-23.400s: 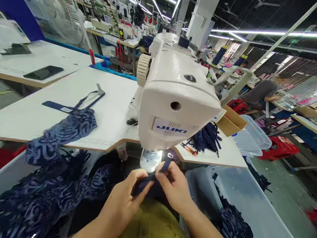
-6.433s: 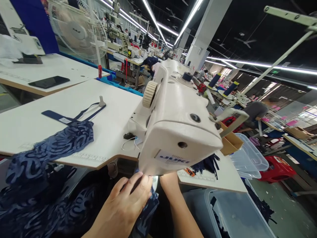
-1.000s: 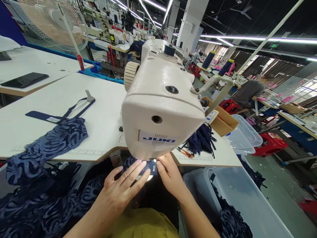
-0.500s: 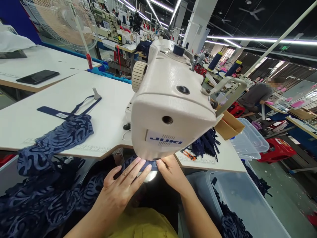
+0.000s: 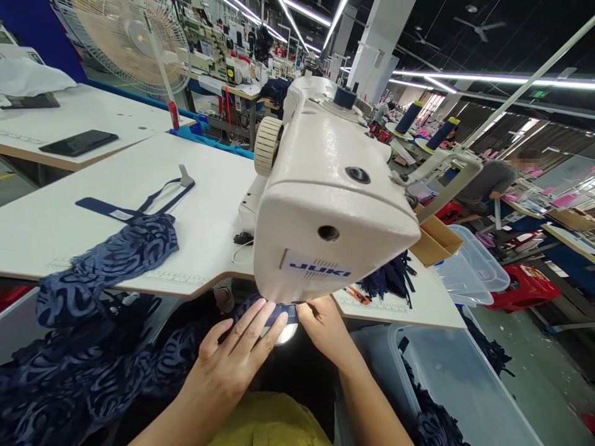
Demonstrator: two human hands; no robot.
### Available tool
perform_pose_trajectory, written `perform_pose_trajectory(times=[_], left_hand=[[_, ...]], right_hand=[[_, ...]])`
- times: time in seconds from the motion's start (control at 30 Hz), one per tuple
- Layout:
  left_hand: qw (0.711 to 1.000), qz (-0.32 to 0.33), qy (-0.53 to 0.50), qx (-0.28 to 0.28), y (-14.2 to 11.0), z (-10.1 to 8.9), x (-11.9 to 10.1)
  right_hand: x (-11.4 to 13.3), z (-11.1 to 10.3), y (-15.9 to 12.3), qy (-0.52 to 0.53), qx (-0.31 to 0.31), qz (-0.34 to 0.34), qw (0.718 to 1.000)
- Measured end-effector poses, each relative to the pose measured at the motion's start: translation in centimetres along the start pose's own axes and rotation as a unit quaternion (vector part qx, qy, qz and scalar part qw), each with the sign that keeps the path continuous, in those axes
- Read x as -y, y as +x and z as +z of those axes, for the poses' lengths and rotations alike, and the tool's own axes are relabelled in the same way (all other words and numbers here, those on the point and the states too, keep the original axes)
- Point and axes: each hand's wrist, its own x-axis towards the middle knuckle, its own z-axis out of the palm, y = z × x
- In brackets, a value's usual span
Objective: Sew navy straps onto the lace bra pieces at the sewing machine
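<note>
A cream JUKI sewing machine [image 5: 325, 204] fills the middle of the view. Under its head lies a small dark blue fabric piece [image 5: 279, 313] on the lit needle area. My left hand [image 5: 235, 359] rests flat on that fabric, fingers stretched out and together. My right hand [image 5: 325, 328] presses the fabric's right side just under the machine head; its fingertips are hidden by the machine. Dark blue patterned lace [image 5: 111, 260] spills from the table's front edge down to my left.
A blue strap with a label [image 5: 134, 207] lies on the white table [image 5: 93, 204]. Dark straps [image 5: 390, 279] and orange snips [image 5: 357, 295] sit right of the machine. Clear plastic bins [image 5: 446, 384] stand at lower right. A fan [image 5: 134, 43], a phone [image 5: 79, 142], and another worker [image 5: 502, 179] are behind.
Both hands have stayed on the fabric under the machine head, shifting only slightly. The view has tilted a little; nothing was picked up or let go.
</note>
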Motion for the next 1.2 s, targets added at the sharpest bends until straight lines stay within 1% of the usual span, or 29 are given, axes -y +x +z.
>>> perform_pose_trajectory(times=[0.13, 0.33, 0.43, 0.5, 0.6, 0.67, 0.77, 0.9, 1.0, 1.2], left_hand=[[1.0, 0.009, 0.002, -0.01, 0.0, 0.0, 0.1], [0.999, -0.009, -0.032, 0.008, 0.1, -0.3, 0.1], [0.999, -0.007, -0.038, 0.006, 0.1, -0.4, 0.2], [0.999, -0.009, -0.041, 0.002, 0.2, -0.3, 0.2], [0.999, -0.006, -0.046, -0.021, 0.2, 0.0, 0.3], [0.998, -0.013, -0.052, -0.023, 0.1, 0.0, 0.3], [0.998, -0.033, -0.06, -0.011, -0.2, 0.0, 0.4], [0.998, -0.016, -0.065, -0.004, -0.8, 0.2, 0.9], [0.998, -0.015, -0.062, 0.003, -1.1, 0.4, 1.3], [0.999, 0.012, -0.047, 0.012, -0.7, 0.1, 1.4]], right_hand=[[0.0, 0.1, -0.1, -0.001, -0.013, 0.0, 1.0], [0.0, 0.2, -0.1, -0.01, -0.013, 0.008, 1.0], [-0.3, 0.2, -0.3, -0.01, -0.012, 0.007, 1.0], [-0.3, 0.2, -0.4, -0.017, -0.012, 0.008, 1.0], [-0.2, 0.2, -0.5, -0.026, -0.011, 0.007, 1.0], [0.1, 0.2, -0.4, -0.023, -0.009, -0.001, 1.0], [0.3, 0.3, -0.3, -0.014, -0.004, -0.011, 1.0], [0.3, 0.4, -0.2, -0.016, -0.003, -0.012, 1.0], [0.3, 0.4, -0.2, -0.023, 0.004, -0.008, 1.0], [0.3, 0.2, -0.3, -0.027, 0.001, -0.015, 1.0]])
